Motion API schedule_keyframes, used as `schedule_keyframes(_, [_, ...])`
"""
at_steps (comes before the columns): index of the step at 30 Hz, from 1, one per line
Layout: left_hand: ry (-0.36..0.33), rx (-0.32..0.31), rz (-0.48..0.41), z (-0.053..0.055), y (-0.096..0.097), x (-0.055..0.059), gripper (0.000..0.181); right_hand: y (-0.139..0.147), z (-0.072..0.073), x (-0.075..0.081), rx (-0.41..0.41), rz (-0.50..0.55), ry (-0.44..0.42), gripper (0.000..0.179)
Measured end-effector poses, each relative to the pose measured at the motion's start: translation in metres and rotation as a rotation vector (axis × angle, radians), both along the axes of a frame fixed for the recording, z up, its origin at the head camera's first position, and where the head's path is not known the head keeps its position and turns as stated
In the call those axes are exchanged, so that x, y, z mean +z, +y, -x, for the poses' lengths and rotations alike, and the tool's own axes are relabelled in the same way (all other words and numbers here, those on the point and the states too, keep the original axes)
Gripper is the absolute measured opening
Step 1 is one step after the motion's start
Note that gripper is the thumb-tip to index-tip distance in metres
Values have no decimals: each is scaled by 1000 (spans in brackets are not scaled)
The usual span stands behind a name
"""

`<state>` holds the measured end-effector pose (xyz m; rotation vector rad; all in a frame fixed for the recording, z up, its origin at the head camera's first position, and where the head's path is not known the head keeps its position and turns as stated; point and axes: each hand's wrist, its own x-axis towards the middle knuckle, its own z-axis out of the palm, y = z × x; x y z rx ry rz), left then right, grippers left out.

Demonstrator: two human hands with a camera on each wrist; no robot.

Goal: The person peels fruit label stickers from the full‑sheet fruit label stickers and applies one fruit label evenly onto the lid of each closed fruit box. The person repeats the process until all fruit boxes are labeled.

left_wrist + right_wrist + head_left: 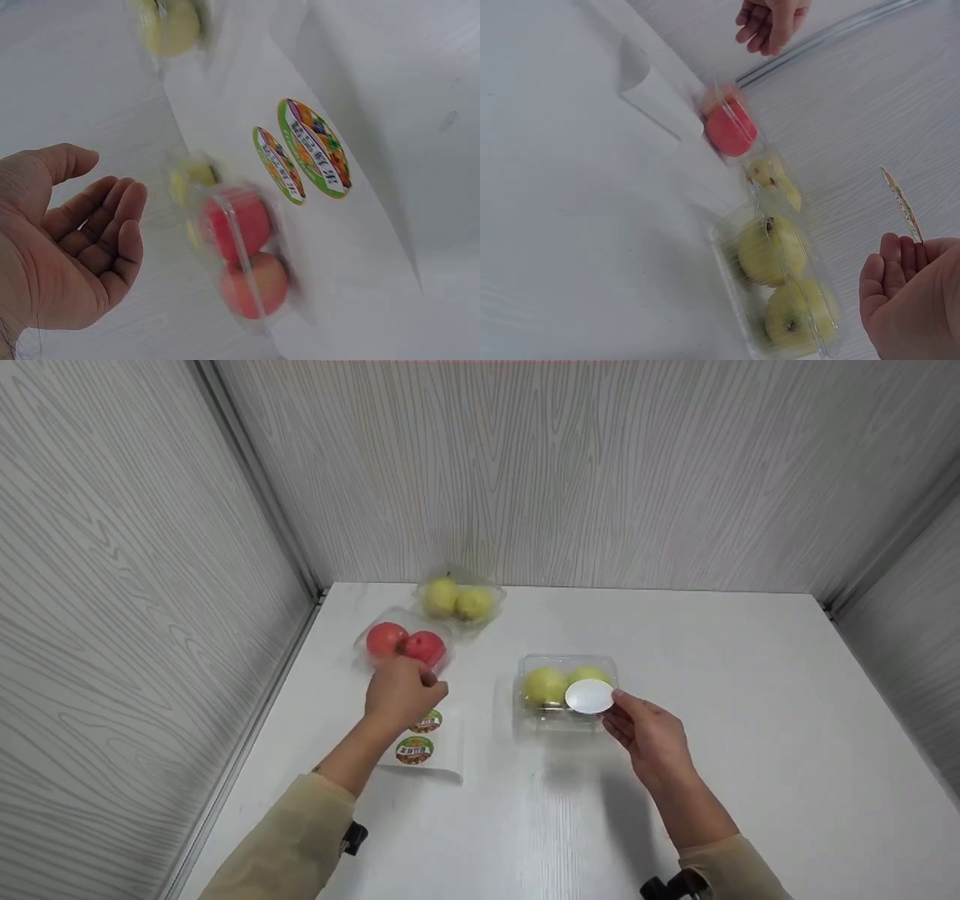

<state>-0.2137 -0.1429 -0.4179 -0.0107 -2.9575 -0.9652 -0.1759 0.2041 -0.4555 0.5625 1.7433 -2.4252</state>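
Observation:
My right hand (656,735) pinches an oval sticker (589,696) by its edge, white side toward the head camera. Edge-on in the right wrist view, the sticker (902,202) shows a coloured print on one side. Behind it in the head view is a clear plastic box (566,722) holding two yellow-green pears (545,687). My left hand (397,694) is above the sticker sheet, its fingers loosely curled and holding nothing; the thumb stands apart from them in the left wrist view. Two printed fruit stickers (415,750) show on the white backing sheet (446,742).
A clear box with two red fruits (424,647) lies beyond my left hand. Further back, against the rear panel, another clear box holds two yellow-green pears (441,597). Wood-grain panels (525,472) border the white table (712,660) at the back and sides.

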Motion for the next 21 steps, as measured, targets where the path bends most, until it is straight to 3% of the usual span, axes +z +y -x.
schedule_keyframes(9, [367,-214,79,-2,45,2,17,3,2,0,-14,-14,1,41])
schedule_keyframes(21, [802,-510,276,-5,85,-4,9,0,2,1,-9,-4,5,41])
